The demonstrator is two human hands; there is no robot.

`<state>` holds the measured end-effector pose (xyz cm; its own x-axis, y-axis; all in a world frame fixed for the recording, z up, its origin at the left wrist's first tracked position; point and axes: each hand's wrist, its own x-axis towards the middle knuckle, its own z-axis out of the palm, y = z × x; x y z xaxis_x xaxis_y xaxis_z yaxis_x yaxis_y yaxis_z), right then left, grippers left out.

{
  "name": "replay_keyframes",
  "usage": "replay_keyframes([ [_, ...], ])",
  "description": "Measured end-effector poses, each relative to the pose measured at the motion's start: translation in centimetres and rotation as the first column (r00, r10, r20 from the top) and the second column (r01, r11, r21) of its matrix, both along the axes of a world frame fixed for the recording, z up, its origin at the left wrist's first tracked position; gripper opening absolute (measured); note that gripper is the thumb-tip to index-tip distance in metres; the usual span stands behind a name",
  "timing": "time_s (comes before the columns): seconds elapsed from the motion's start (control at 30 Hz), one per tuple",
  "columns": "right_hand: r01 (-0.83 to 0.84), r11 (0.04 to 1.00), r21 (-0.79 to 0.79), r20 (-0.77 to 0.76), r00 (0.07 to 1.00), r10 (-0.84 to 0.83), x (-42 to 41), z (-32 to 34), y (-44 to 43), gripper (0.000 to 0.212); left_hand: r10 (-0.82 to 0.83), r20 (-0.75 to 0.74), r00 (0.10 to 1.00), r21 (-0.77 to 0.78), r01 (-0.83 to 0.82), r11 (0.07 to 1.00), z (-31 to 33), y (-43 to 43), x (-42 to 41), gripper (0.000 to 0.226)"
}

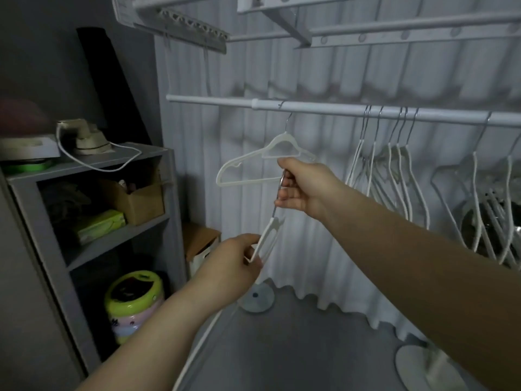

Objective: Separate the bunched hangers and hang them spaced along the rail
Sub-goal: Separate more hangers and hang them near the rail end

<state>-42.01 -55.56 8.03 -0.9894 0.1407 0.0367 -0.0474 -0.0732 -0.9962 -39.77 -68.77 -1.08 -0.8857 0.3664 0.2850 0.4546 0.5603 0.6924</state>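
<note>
Hanger (268,235) in hand, w/ both hands on it. It's held edge-on below the rail (324,108), just under the lone hanger (245,167) hung at the rail's left end. My right hand (306,186) has its fingers (287,203) curled round the metal hook stem. My left hand (234,263) pinches the white body lower down, thumb & fingers clamped on its edge. The bunch (390,176) sits further right on the rail, hooks close together, w/ more hangers past it near the frame edge.

Handling, my guess: thin white frame, v. light, fairly stiff but prob. springy at the shoulders. The wire hook looks like the strong bit. I'd take it by the stem, approx where the right hand is, so the hook can be steered over the rail btwn the lone hanger & the bunch. Main risk: hooks snagging on neighbours.
</note>
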Motion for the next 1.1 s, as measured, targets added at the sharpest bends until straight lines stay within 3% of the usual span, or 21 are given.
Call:
replay_keyframes([
  [0.13, -0.015, 0.969, 0.247, 0.006, 1.0, 0.014, -1.6, 1.0, 1.8, 0.037, 0.012, -0.008, 1.0, 0.012, -0.012, 1.0, 0.8, 0.3, -2.3, 0.039],
  [0.23, 0.136, 0.844, 0.519, -0.164, 0.985, -0.058, -4.0, 1.7, 4.2, 0.032, 0.016, -0.001, 1.0, 0.03, -0.015, 0.999, 1.6, 1.2, -4.7, 0.034],
  [0.3, 0.336, 0.658, 0.674, -0.363, 0.926, -0.102, -6.2, 2.4, 6.5, 0.023, 0.014, 0.008, 1.0, 0.075, -0.015, 0.997, 1.9, 2.0, -6.8, 0.031],
  [0.37, 0.54, 0.408, 0.736, -0.542, 0.831, -0.123, -8.3, 3.4, 9.2, 0.013, 0.017, 0.025, 1.0, 0.097, -0.019, 0.995, 2.3, 3.2, -8.9, 0.032],
  [0.5, 0.769, 0.05, 0.637, -0.769, 0.639, -0.028, -11.7, 5.1, 14.7, 0.027, 0.005, 0.016, 1.0, 0.079, -0.006, 0.997, 3.4, 6.5, -13.0, 0.036],
  [0.57, 0.77, -0.075, 0.634, -0.771, 0.636, 0.014, -13.7, 5.4, 17.5, 0.035, -0.011, -0.003, 1.0, 0.083, 0.012, 0.996, 4.0, 8.7, -14.8, 0.038],
  [0.67, 0.614, -0.244, 0.75, -0.642, 0.766, -0.045, -15.3, 5.8, 20.7, 0.044, -0.049, -0.023, 0.999, 0.091, 0.051, 0.995, 4.8, 11.8, -16.6, 0.038],
  [0.77, 0.593, -0.301, 0.747, -0.628, 0.778, -0.026, -16.5, 5.5, 22.7, 0.049, -0.1, 0.002, 0.995, 0.193, 0.098, 0.976, 5.3, 14.3, -17.7, 0.038],
  [0.9, 0.747, -0.255, 0.614, -0.741, 0.657, 0.14, -18.3, 4.8, 24.0, 0.041, -0.15, 0.01, 0.989, 0.345, 0.137, 0.929, 6.6, 17.1, -18.4, 0.049],
  [1.1, 0.832, -0.23, 0.505, -0.808, 0.549, 0.213, -18.5, 4.8, 23.8, 0.049, -0.161, -0.041, 0.986, 0.355, 0.165, 0.92, 8.7, 19.7, -20.9, 0.043],
])
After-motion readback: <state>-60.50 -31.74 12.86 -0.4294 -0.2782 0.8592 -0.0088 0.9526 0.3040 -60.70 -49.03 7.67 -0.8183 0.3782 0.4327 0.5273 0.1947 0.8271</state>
